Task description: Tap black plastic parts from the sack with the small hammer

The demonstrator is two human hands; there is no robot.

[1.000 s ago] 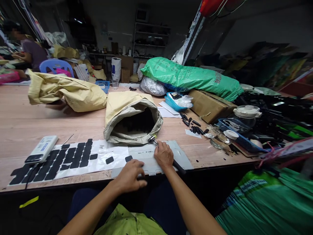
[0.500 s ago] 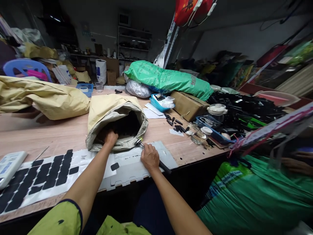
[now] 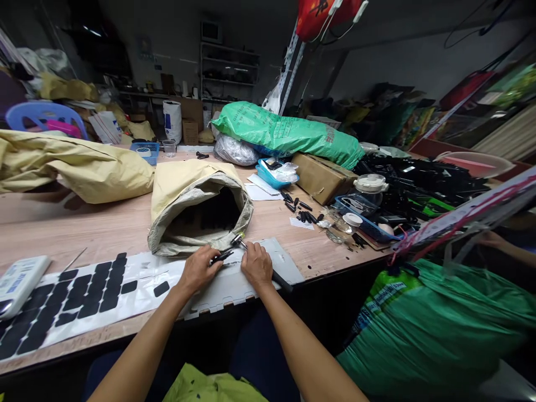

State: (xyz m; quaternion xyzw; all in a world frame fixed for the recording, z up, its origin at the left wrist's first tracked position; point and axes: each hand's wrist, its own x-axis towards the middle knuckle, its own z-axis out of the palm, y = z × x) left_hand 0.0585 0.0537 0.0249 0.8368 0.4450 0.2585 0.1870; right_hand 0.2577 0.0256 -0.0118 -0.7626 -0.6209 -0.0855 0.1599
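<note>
My left hand [image 3: 200, 269] is closed on a small black piece [image 3: 223, 256] with a slim pointed end, just above a grey-white board [image 3: 274, 262]. My right hand [image 3: 256, 262] grips a small hammer [image 3: 282, 281] by its shaft; the metal head shows past my fingers and the black handle end points towards the table's front edge. Behind both hands lies a paper sack [image 3: 184, 176] on its side, its mouth facing me and dark contents inside. To the left, a white sheet [image 3: 144, 273] carries rows of black rounded patches [image 3: 90, 290].
A white device [image 3: 23, 285] sits at the left. Loose black parts [image 3: 307, 216], a carton [image 3: 320, 178] and a blue tray [image 3: 368, 223] with jars occupy the right. Green sacks [image 3: 431, 329] hang beside the table, near another person's arm [image 3: 502, 243].
My left hand has come out of the sack with a black piece and moved over the board. The white sheet has shifted slightly. My right hand stays on the hammer.
</note>
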